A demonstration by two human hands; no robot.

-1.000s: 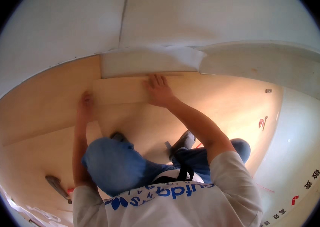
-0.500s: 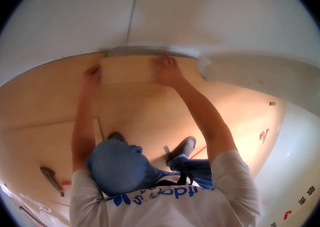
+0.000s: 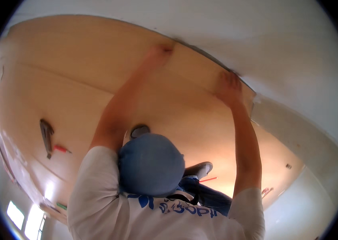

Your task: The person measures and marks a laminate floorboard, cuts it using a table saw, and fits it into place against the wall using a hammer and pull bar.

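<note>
A short light-wood floor plank (image 3: 201,66) lies along the foot of the white wall, with wood flooring at its left end and near side. My right hand (image 3: 231,89) rests on the plank toward its right end, fingers spread near the wall edge. My left hand (image 3: 160,54) is at the left end, by the seam with the neighbouring board. Motion smears its fingers, so I cannot make out their grip. A narrow dark gap (image 3: 205,54) runs between the plank and the wall.
Bare grey subfloor (image 3: 293,124) borders the planks on the right. To the left lie a dark long tool (image 3: 46,138) and a red-handled tool (image 3: 61,149). A red pencil-like stick (image 3: 209,179) is near my shoe (image 3: 199,170). Smaller tools (image 3: 267,192) lie at right.
The view has swung, so the wall and plank now slant down to the right. The strip between plank and wall looks narrower. Both hands remain at the plank.
</note>
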